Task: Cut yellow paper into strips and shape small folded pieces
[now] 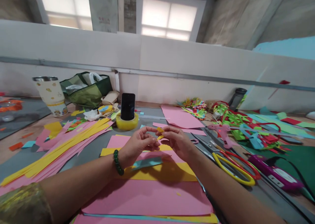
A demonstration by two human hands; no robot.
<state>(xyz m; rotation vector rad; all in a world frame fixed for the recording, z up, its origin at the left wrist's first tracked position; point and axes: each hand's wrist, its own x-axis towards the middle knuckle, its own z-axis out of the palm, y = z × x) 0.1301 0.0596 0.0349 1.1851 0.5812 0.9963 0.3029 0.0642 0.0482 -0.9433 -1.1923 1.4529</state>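
Note:
Both hands meet above a stack of coloured paper sheets [147, 197]. A small curled piece of yellow paper [160, 137] is held between them. My left hand [139, 143], with a dark green bead bracelet at the wrist, pinches it from the left. From the other side, the fingers of my right hand [178, 142] close on the same piece. Under the hands lie a blue paper strip [147, 162] and yellow and pink paper. The exact fingertip contact is partly hidden.
Scissors with yellow handles [233, 173], a pink glue gun [222, 133] and a purple device [275, 173] lie right. Yellow and pink strips [59, 148] spread left. Behind stand a phone [128, 106] in a tape roll [127, 122], a tumbler [50, 97] and a green bag [86, 89].

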